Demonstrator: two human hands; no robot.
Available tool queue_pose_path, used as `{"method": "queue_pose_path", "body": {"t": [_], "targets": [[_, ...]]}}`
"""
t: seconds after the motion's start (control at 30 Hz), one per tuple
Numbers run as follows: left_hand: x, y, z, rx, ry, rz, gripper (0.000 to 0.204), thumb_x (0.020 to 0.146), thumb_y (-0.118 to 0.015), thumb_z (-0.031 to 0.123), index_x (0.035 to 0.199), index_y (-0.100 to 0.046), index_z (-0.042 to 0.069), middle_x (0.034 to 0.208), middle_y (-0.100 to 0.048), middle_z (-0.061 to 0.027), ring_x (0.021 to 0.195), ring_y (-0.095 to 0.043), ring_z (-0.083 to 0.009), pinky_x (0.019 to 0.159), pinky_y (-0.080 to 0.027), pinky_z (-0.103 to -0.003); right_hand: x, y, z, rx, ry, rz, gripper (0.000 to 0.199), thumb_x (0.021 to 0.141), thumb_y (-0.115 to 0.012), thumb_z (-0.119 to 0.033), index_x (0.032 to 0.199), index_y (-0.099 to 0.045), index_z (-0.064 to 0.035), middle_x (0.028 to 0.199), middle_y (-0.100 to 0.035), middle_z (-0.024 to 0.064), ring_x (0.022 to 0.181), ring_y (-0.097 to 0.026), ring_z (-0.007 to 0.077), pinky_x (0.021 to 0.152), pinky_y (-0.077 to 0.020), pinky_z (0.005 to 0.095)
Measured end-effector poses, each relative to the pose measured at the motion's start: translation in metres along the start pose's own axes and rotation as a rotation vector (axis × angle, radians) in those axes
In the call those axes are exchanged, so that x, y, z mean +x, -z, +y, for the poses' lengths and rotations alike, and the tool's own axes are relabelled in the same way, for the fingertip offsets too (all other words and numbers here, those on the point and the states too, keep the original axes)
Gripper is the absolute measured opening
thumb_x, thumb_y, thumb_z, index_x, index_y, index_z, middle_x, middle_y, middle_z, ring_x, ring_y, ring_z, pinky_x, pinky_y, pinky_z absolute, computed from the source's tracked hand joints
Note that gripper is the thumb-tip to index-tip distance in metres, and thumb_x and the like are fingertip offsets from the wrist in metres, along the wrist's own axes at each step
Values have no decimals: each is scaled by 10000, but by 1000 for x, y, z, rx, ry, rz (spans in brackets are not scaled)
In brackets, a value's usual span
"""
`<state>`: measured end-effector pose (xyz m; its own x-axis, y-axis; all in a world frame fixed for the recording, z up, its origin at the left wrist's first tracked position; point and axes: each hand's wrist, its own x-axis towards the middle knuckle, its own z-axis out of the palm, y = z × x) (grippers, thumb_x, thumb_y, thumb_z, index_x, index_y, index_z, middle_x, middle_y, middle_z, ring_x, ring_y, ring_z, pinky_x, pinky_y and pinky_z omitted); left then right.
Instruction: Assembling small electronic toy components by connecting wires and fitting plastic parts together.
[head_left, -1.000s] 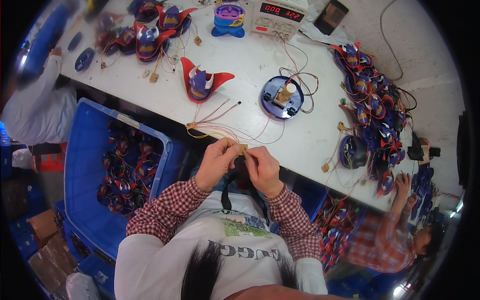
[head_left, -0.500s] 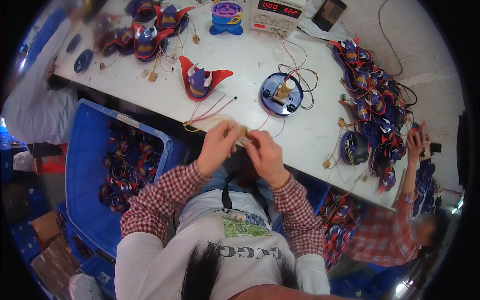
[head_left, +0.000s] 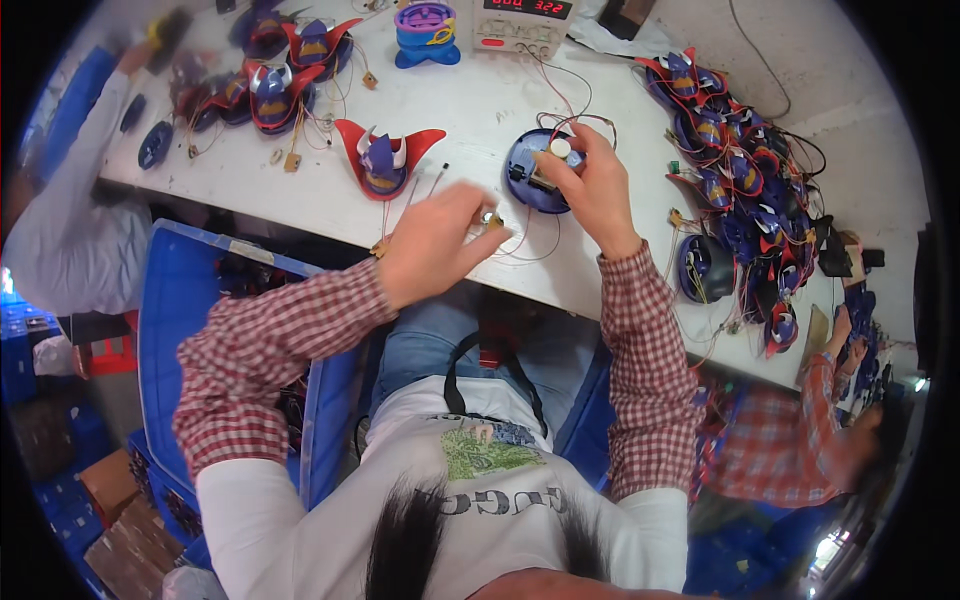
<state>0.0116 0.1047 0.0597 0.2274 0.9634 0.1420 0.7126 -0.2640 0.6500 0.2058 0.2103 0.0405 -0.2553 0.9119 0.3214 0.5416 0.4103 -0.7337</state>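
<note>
My left hand [head_left: 438,242] is at the table's front edge, its thumb and forefinger closed around a small tan circuit board [head_left: 494,220]. Thin wires trail from that board over the tabletop. My right hand [head_left: 604,188] is closed on a white-topped knob [head_left: 561,147] in the middle of a round dark-blue base [head_left: 524,158], largely covering it. Just beyond my left hand lies a purple toy head [head_left: 382,165] with white horns and a red collar, its wires running toward me.
A power supply [head_left: 520,25] and a blue-purple round toy [head_left: 426,35] stand at the back. Toy heads pile up on the right [head_left: 735,165] and back left [head_left: 275,95]. A blue bin [head_left: 190,330] is at my left. Other people work on both sides.
My hands have come apart. The right one has moved forward and right from the small board onto the knob of the round base; the left one stays with the board, slightly farther forward.
</note>
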Motion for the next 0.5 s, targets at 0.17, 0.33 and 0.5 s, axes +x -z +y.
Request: {"method": "queue_pose_path", "body": {"t": [0.17,0.33,0.5], "targets": [[62,-71,-43,210,-188,406,797,667,-784,370,1247,-420,-37,1172,-519,-177,1091,-486,-304,907,-377,-409,11,-18,7,-136,90,-88,310,824,-679,-234,991,-601,16,914,-595,114,669,-574,222,597,-481,325],[77,-89,-51,149,-89,292,939,611,-807,417,1283,-367,-70,1183,-512,-191,1092,-480,-328,954,-334,-427,0,-24,6,-291,164,-41,240,804,-692,-208,888,-604,-1,865,-600,112,657,-579,235,587,-482,325],[82,-87,-49,163,-14,180,981,595,-812,428,1297,-354,-84,1218,-490,-214,1146,-463,-325,984,-308,-413,-19,-24,6,-228,401,152,158,795,-688,-127,859,-594,-17,759,-600,79,647,-568,193,580,-458,272]]}}
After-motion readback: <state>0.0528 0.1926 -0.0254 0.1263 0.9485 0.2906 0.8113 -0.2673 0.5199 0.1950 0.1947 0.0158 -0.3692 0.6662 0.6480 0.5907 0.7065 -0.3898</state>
